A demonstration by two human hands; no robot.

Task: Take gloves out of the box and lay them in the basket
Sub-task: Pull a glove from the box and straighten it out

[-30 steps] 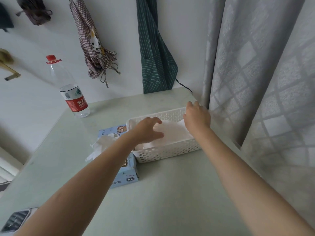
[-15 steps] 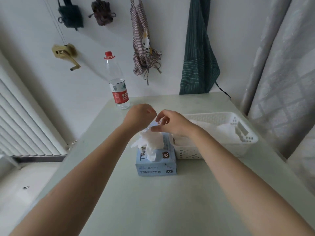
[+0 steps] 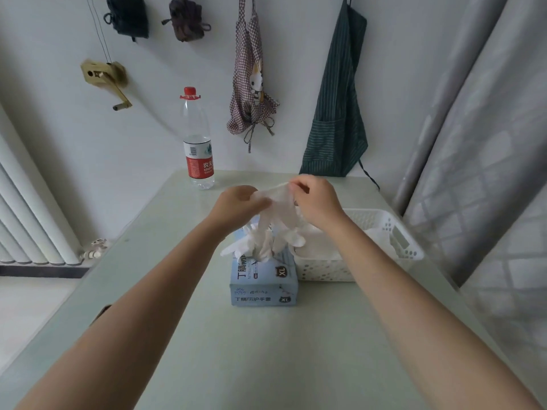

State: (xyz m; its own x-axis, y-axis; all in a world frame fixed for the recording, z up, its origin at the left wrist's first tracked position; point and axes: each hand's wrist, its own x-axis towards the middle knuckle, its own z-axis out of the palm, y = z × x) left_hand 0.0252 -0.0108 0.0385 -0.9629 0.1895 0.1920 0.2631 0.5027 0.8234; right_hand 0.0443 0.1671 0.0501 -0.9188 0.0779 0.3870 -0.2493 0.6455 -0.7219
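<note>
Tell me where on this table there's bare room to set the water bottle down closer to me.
The widest bare stretch of the table lies between the forearms, nearer than the glove box. Another strip runs left of the box, below the water bottle. It is crowded to the right, where the basket sits against the box, and above it, where both hands hold a glove.

Thin, translucent white glove (image 3: 279, 211), limp and slightly glossy; matt printed card for the box (image 3: 263, 284). Perforated white plastic basket (image 3: 396, 232) on a smooth, faintly sheened pale-green table (image 3: 266, 350). Clear glossy plastic bottle (image 3: 197, 143); woven cloth for 2 aprons (image 3: 337, 113) and the patterned curtain (image 3: 488, 173)
</note>
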